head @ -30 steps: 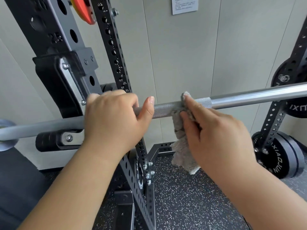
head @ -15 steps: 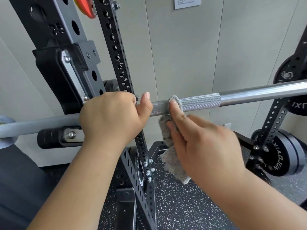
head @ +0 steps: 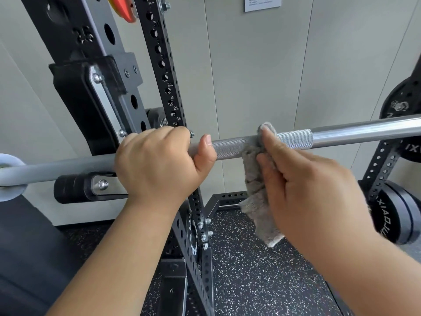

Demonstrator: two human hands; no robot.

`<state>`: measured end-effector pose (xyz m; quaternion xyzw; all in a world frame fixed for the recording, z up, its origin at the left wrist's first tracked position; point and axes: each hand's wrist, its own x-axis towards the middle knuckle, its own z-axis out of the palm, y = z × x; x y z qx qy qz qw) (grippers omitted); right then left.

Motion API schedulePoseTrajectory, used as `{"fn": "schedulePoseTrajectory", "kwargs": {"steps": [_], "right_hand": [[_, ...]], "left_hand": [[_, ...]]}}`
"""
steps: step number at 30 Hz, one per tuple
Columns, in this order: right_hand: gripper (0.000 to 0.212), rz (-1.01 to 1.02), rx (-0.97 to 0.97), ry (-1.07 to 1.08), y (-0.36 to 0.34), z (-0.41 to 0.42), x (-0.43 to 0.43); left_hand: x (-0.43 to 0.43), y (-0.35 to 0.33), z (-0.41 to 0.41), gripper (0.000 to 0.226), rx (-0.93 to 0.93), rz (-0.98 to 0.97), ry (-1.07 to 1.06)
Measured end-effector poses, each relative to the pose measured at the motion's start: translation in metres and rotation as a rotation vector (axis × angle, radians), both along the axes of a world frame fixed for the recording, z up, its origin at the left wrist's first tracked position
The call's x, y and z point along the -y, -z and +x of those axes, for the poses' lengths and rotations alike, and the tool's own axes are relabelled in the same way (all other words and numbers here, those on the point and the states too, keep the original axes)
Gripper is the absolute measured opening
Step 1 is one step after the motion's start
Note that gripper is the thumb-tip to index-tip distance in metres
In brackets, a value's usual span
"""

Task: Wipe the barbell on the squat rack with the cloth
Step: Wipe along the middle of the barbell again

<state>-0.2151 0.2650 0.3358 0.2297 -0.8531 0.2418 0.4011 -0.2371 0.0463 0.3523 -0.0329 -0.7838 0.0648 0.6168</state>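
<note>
Barbell point(head: 234, 146) lies across the squat rack point(head: 66, 23), seated in the black hook point(head: 77, 106) at left. Left hand point(head: 159, 163) is wrapped round the bar just right of the hook, thumb up against the knurling. Right hand point(head: 314, 185) grips the grey cloth point(head: 256, 195), its index finger pressing the top fold onto the knurled section while the rest hangs below the bar. Writing: "25" on the thick post; "20" and "19" on the perforated upright point(head: 157, 49); "XIAO" readable on the black plate point(head: 397, 215). Wall notice point(head: 262, 3) print is too small to read.
</note>
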Motion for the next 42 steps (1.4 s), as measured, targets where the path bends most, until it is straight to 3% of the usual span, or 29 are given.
{"fn": "schedulePoseTrajectory", "kwargs": {"steps": [4,8,12,17,21,25,29,33,40,42], "right_hand": [[0.044,0.105,0.008,-0.067,0.007,0.005,0.008],[0.043,0.004,0.01,0.002,-0.009,-0.003,-0.007],[0.047,0.123,0.045,-0.085,0.004,0.007,0.009],[0.044,0.009,0.015,-0.016,-0.01,-0.004,-0.005],[0.047,0.12,0.021,-0.083,0.001,0.007,0.012],[0.046,-0.006,0.041,-0.034,-0.007,-0.002,0.001],[0.046,0.058,0.04,-0.111,0.0,0.005,0.014],[0.044,0.006,0.03,-0.042,-0.006,-0.003,0.004],[0.044,0.021,0.027,-0.064,-0.001,0.0,0.013],[0.043,-0.034,0.046,-0.036,-0.007,-0.002,0.007]], "left_hand": [[0.001,0.001,0.0,0.05,-0.01,-0.001,0.008],[0.002,0.002,-0.002,0.05,-0.047,-0.027,0.018],[0.007,0.004,-0.002,0.051,-0.115,-0.084,0.02],[0.008,0.008,-0.002,0.053,-0.128,-0.105,0.023],[0.004,0.006,0.0,0.05,-0.108,-0.058,0.025],[0.0,0.006,0.004,0.049,-0.008,-0.01,0.025],[-0.001,0.001,0.01,0.047,0.111,0.035,0.021],[-0.004,-0.012,0.02,0.047,0.352,0.097,0.039],[0.0,-0.049,0.017,0.076,0.709,0.121,-0.082],[0.0,-0.048,0.014,0.076,0.767,0.155,-0.078]]}}
